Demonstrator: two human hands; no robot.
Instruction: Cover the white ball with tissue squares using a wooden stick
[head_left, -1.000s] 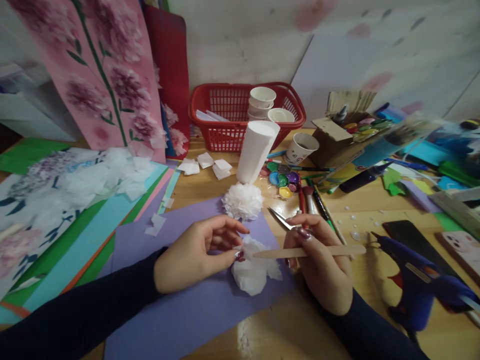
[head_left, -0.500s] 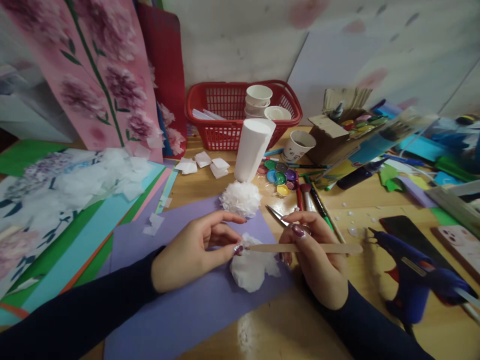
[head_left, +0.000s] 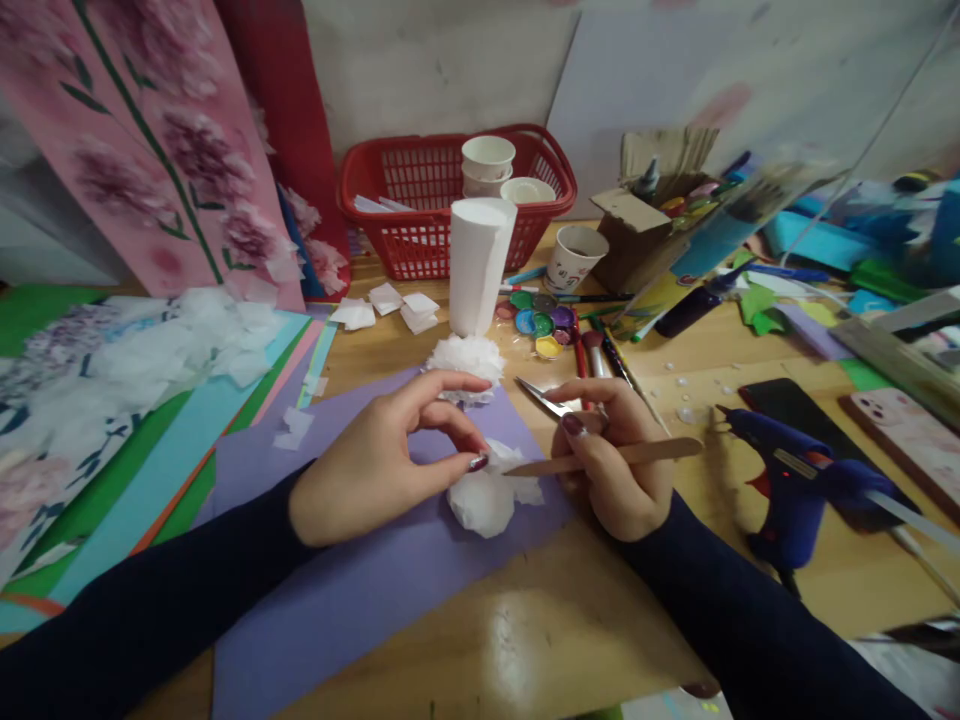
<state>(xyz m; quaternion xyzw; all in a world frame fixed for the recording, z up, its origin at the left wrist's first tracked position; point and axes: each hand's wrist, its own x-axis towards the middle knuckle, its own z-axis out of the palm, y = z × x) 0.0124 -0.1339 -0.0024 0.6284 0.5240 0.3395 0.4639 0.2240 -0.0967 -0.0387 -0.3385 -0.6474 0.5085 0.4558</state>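
Observation:
My right hand [head_left: 619, 460] is closed on a flat wooden stick [head_left: 660, 450], whose pointed end lies over white crumpled tissue [head_left: 482, 502] on purple paper [head_left: 337, 600]. Scissors [head_left: 541, 397] show partly behind its fingers. My left hand [head_left: 382, 465] is beside the tissue, its thumb and index finger curved apart, the other fingertips near the thumb; I see nothing between them. A ruffled white tissue flower [head_left: 469, 365] sits just beyond my hands. Behind it a white paper roll [head_left: 480, 265] stands upright.
At the back stands a red basket [head_left: 420, 245] with paper cups. Paints [head_left: 541, 322], another cup [head_left: 576, 257] and brushes are at centre right. A blue glue gun [head_left: 787, 490] and phones [head_left: 911, 440] lie at right, tissue pieces [head_left: 202, 335] on sheets at left.
The view has shifted, so things sit higher and further left. The stick's tip has come away from my left fingertips, and the gap between thumb and index finger shows more clearly.

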